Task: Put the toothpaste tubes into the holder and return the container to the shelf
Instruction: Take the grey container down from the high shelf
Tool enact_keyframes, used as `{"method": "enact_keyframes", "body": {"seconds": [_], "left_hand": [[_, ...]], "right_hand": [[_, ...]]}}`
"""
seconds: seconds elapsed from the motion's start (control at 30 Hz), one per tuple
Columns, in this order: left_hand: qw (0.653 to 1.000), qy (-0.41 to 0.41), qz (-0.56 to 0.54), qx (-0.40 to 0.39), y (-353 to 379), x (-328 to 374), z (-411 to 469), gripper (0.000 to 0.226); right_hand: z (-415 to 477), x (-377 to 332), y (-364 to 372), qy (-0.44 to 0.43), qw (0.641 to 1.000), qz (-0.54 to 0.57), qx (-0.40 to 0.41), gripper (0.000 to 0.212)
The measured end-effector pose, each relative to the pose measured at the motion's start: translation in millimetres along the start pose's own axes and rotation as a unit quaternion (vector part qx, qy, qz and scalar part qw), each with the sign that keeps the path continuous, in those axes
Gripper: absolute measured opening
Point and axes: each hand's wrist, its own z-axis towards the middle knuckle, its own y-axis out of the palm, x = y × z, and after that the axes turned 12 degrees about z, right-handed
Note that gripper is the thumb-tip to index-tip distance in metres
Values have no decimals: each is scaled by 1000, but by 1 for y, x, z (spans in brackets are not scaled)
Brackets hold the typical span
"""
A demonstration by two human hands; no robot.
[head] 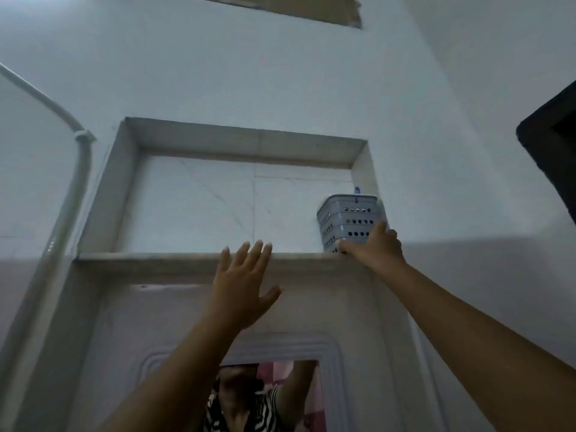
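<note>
Bottom center of the frame: a mirror [268, 397] set in a moulded frame reflects the person, striped top, arms raised. Both forearms run up from the bottom edge toward the shelf above.

Left hand [246, 285], center frame: fingers spread and flat, palm facing the wall, holding nothing. Fingertips reach the front lip of the shelf [187, 256]. Probably raised for balance or ready to steady the load; not gripping anything.

Right hand [374, 244], center right: wrapped around the lower front corner of the holder [350, 221], thumb on the left face, fingers around the right side. Low grip makes sense for a reach overhead, since it lets the hand push the base in over the ledge.

The holder is a grey perforated plastic basket, standing at the right end of the wall niche, close against the right side wall, base at or just over the front edge. It looks slightly tilted, so not clearly settled yet. A small purple tip [357, 190] pokes above its rim at the back, likely one of the toothpaste tubes; the rest of the contents are hidden by the walls.

Rest of the niche is bare marble tile. A white pipe [79, 169] runs down the left of the frame. A dark object sits at the far right edge, unidentifiable.

Judgement: tubes seem loaded, task at the final placing step; release remains.
</note>
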Motion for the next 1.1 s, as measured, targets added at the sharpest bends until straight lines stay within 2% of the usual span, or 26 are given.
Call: {"method": "enact_keyframes", "body": {"seconds": [0.13,0.3,0.4,0.57,0.7,0.77,0.83,0.87,0.93,1.0,1.1], "left_hand": [[997,-23,-18,78,21,3,-7,82],[994,-9,-45,102,23,0,-4,82],[994,0,-68,82,17,-4,-6,84],[996,-8,-78,42,-4,-6,-6,87],[997,-24,-75,0,-30,1,-3,68],[990,-35,-138,-2,-50,8,-8,62],[959,-48,-278,-4,-69,17,-25,62],[929,-53,-366,-13,-77,23,-37,64],[847,-73,-525,-33,-89,38,-70,71],[772,-118,-621,-67,-91,56,-112,69],[684,-161,-697,-140,-65,93,-191,44]], "right_hand": [[11,-13,13,56,998,13,22,128],[23,-37,34,47,998,18,36,147],[30,-48,32,21,999,32,36,137],[24,-53,9,-22,992,119,26,117],[-3,-57,-28,-78,982,171,26,100],[-24,-55,-48,-91,969,230,9,100],[-54,-47,-65,-92,952,291,-28,99],[-75,-39,-71,-89,945,309,-54,97],[-123,-17,-78,-88,934,329,-105,95],[-177,15,-76,-93,926,340,-132,96],[-271,80,-61,-77,920,349,-163,94]]}}
